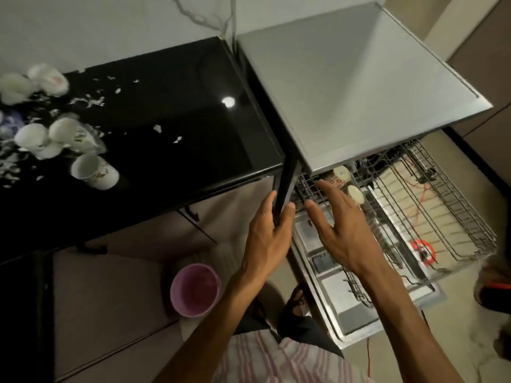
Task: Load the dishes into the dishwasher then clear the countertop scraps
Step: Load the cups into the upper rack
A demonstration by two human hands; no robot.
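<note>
The dishwasher (359, 92) stands right of the black countertop (179, 120), its door (354, 310) folded down and its wire rack (442, 205) pulled out. Two white cups (341, 175) lie in the rack's near left corner. My right hand (340, 230) hovers over that corner, fingers spread and empty, just short of the cups. My left hand (266, 233) grips the black upright edge between countertop and dishwasher. Several white cups (55, 136) lie tipped at the countertop's left end, one patterned cup (94, 171) nearest the front. White scraps (88, 102) are scattered around them.
A pink bucket (195, 290) stands on the floor below the countertop, left of my legs. Another person's foot (495, 283) is at the right edge beside the open door. An orange cable runs under the rack. Loose cables hang on the wall behind.
</note>
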